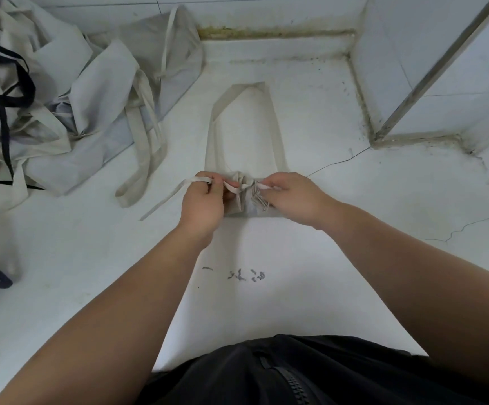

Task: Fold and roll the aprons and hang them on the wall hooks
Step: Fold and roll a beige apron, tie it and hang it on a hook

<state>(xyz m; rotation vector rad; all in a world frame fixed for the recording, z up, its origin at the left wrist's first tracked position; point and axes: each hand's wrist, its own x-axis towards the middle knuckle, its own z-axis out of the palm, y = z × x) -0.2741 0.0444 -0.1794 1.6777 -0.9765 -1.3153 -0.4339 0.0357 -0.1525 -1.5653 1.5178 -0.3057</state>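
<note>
A rolled beige apron (244,197) lies on the white counter in the middle of the view. Its neck loop (275,124) stretches flat away from me. My left hand (203,204) pinches one waist tie (178,190), whose free end trails to the left over the counter. My right hand (291,198) pinches the other tie end at the roll's right side. The two ties cross over the top of the roll between my hands.
A heap of unfolded beige aprons (76,92), some with dark straps (3,83), fills the left and back left. A tiled wall corner with a metal edge (430,74) stands at the back right. The counter (354,258) has cracks on the right.
</note>
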